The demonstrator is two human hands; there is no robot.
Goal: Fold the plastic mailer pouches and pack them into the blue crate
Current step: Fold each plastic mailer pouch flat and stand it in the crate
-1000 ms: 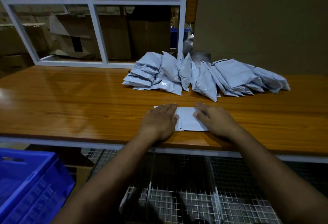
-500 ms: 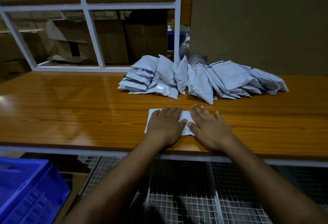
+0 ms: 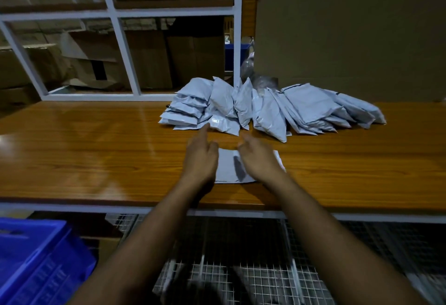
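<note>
Hands work over one flat pale-grey plastic mailer pouch [image 3: 228, 167] lying on the glossy orange-brown wooden table [image 3: 96, 155], near its front edge, where it is easy to crease. The left hand [image 3: 201, 160] sits at the pouch's left edge, index finger stretched forward; the right hand [image 3: 259, 160] covers its right part, fingers loosely bent. Whether either one pinches the plastic I cannot tell. Behind the pouch, the heap of stuffed grey mailer pouches [image 3: 270, 109] waits within reach. The blue plastic crate [image 3: 36, 263] stands below the table's front edge, left of the pouch, handy for dropping folded ones in.
</note>
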